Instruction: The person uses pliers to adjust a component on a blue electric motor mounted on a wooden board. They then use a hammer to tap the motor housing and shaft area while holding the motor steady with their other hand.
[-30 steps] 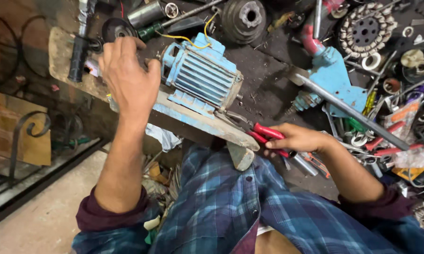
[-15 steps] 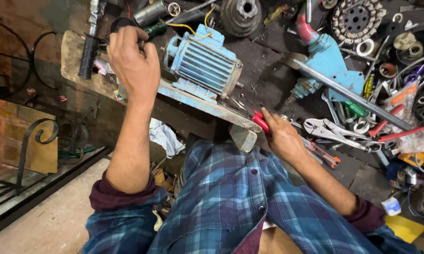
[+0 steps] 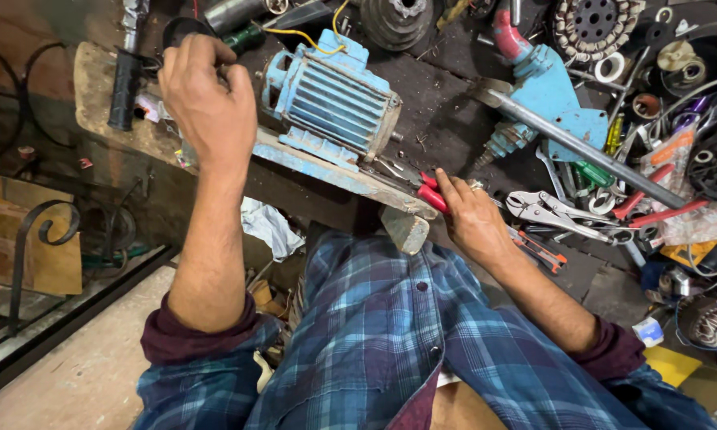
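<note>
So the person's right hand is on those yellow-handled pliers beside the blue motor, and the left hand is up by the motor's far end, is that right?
Nearly. The pliers have red handles, not yellow, as the head view shows. The right hand does rest on them beside the blue motor, and the left hand is up by the motor's far end.

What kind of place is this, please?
Most likely a small motor repair workshop. A blue electric motor sits on a worn plank, loose stator windings and locking pliers lie on the dark bench, and the right hand rests on red-handled pliers.
</note>
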